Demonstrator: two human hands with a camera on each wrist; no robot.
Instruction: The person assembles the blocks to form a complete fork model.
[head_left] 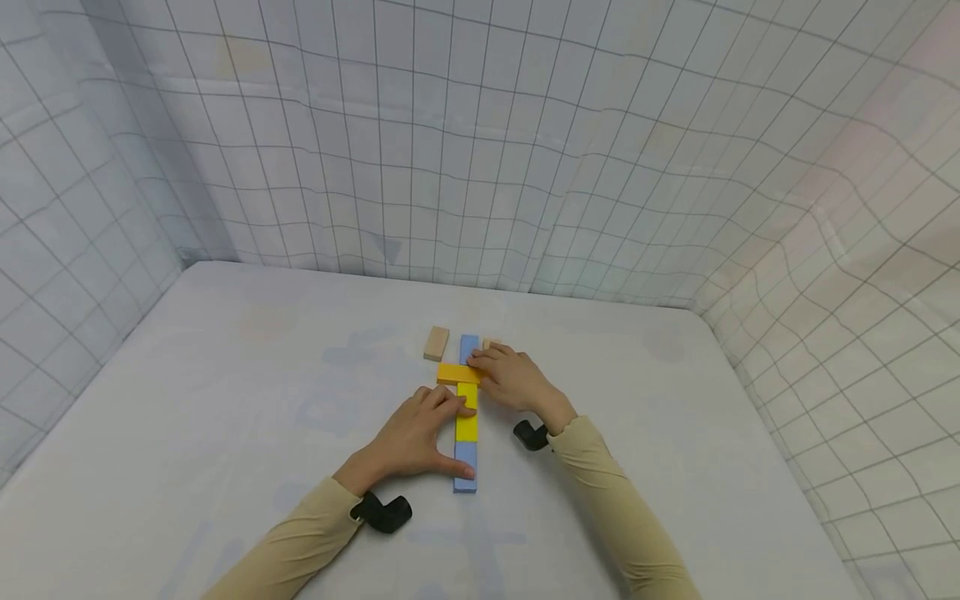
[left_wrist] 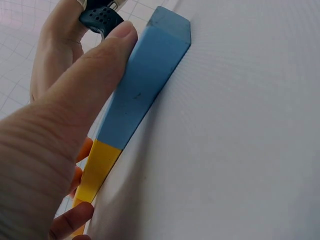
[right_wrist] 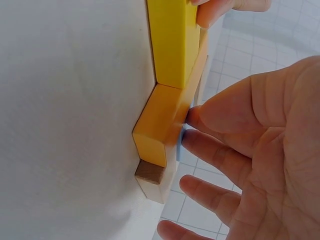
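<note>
In the head view, a near blue block [head_left: 465, 455], a yellow block [head_left: 467, 427], an orange block [head_left: 452, 374] set crosswise and a far blue block [head_left: 468, 345] form a line on the table. My left hand [head_left: 411, 435] spreads over the near part. Its thumb rests on the near blue block and its fingertips touch the yellow stretch. My right hand [head_left: 519, 380] reaches over the orange block's right end, fingertips at the orange and far blue blocks. In the right wrist view its fingers [right_wrist: 215, 152] are fairly straight beside the orange block [right_wrist: 159, 117].
A plain wooden block [head_left: 437, 343] lies left of the far blue block. Another wooden block [head_left: 491, 342] is partly hidden behind the right hand. A white cloth covers the table [head_left: 225, 400], and grid-patterned sheets [head_left: 465, 167] hang around it.
</note>
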